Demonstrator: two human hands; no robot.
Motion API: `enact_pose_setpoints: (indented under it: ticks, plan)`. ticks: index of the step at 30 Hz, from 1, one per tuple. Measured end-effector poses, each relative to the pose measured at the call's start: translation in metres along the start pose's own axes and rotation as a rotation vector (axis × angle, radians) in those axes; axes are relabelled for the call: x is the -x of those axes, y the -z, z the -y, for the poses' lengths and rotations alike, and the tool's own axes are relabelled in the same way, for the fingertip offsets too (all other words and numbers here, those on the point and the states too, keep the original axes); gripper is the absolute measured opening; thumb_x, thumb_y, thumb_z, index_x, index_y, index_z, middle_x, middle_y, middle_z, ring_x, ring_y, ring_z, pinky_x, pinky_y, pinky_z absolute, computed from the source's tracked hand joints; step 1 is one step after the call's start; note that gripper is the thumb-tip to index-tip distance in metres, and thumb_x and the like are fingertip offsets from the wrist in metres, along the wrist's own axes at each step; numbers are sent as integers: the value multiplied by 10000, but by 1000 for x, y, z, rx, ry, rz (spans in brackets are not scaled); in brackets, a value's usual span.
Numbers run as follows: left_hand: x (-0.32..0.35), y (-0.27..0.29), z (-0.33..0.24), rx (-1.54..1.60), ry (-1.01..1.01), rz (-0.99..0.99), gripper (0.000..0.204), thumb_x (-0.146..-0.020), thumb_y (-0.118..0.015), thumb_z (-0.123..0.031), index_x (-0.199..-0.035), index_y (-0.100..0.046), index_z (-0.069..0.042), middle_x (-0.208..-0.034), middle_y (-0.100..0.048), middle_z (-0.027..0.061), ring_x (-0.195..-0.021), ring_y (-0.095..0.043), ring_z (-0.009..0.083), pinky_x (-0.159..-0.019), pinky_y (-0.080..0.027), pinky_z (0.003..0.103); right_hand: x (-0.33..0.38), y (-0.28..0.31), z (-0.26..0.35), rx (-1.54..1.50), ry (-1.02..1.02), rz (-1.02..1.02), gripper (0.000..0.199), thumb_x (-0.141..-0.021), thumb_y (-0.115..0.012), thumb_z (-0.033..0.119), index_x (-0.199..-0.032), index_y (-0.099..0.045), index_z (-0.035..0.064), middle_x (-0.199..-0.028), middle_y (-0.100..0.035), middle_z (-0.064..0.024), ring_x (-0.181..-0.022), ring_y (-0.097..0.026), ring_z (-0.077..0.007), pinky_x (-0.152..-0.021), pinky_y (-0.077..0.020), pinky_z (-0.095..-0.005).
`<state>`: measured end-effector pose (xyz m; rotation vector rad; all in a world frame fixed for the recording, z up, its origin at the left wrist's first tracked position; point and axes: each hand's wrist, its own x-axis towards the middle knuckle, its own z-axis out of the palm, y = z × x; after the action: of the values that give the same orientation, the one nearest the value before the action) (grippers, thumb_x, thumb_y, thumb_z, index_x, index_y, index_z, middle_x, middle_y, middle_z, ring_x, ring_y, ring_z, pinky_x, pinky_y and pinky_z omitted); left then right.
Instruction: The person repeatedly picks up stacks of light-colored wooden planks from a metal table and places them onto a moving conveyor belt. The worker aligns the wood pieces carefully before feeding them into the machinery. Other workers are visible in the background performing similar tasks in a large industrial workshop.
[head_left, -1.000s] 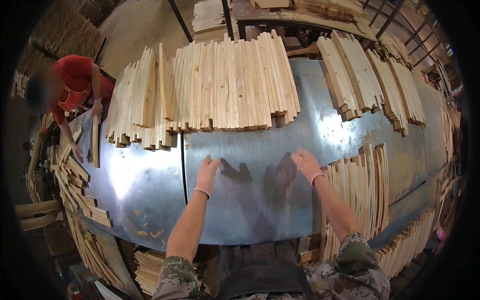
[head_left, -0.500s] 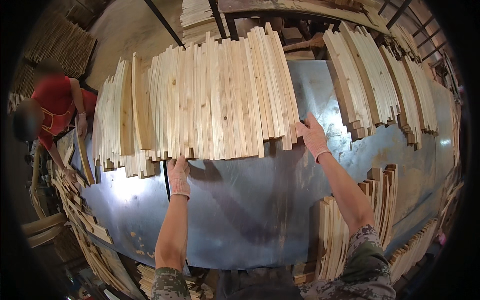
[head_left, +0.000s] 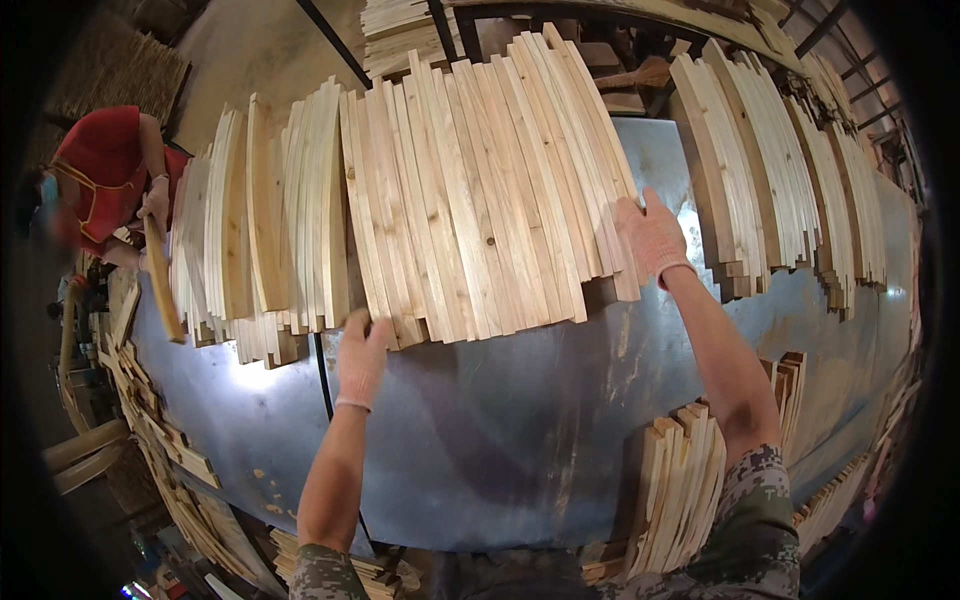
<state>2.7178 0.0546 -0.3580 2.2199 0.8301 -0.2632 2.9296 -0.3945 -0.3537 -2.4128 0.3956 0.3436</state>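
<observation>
A broad row of pale wooden strips [head_left: 470, 210] lies side by side on the metal table, between my two hands. My left hand [head_left: 362, 365], in a light knitted glove, grips the near end of the row's left edge, with its fingertips partly hidden. On the opposite side my right hand [head_left: 655, 240], gloved alike, presses around the outer strip of the row. The strips' near ends are uneven, and one shows a dark knot. Left of the row, a second group of strips [head_left: 310, 220] stands apart from it by a narrow dark gap.
The metal table [head_left: 480, 430] stretches beneath everything. More strip stacks [head_left: 750, 180] stand at the far right, and another stack [head_left: 675, 490] by my right forearm. At the left, a co-worker in red [head_left: 105, 170] holds a wooden board [head_left: 160, 280]. Loose offcuts [head_left: 165, 430] line the left edge.
Both hands and the strips between them have shifted right and tilted slightly. A gap has opened beside the left group. The co-worker's board has been raised a little.
</observation>
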Motion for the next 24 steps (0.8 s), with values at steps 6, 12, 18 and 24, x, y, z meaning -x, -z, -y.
enact_pose_setpoints:
  ticks: [6, 12, 18, 24]
  plan:
    - [-72, -19, -70, -84, -6, -267, 954, -893, -742, -549, -1574, -419, 36, -1460, -616, 292, -1360, -598, 428, -1123, -475, 462, -23, -34, 47, -10, 8, -161, 644, -949, -617, 563, -1271, -575, 6, -1213, -712, -306, -1173, -666, -494, -1019, -506, -529]
    - [-57, -15, -87, -81, 73, -227, 1031, -838, -809, -580, -1562, -431, 49, -1474, -600, 301, -1369, -585, 439, -1137, -472, 480, 14, -31, 51, -19, -34, -206, 631, -935, -647, 551, -1254, -586, 10, -1164, -730, -285, -1137, -685, -482, -997, -517, -525]
    - [8, 6, -50, -31, 4, -152, 934, -828, -841, -505, -1494, -503, 56, -1402, -644, 305, -1316, -613, 451, -1101, -490, 483, 115, -40, 4, -189, -114, -249, 581, -915, -696, 513, -1174, -619, -1, -1097, -728, -261, -1079, -683, -478, -961, -518, -517]
    - [114, 30, 53, 132, -106, -86, 624, -881, -814, -361, -1327, -633, 35, -1188, -713, 201, -1073, -692, 341, -974, -529, 418, 258, -40, -46, -104, -318, -26, 676, -937, -674, 552, -1278, -596, -26, -1236, -680, -314, -1191, -632, -498, -1025, -495, -538]
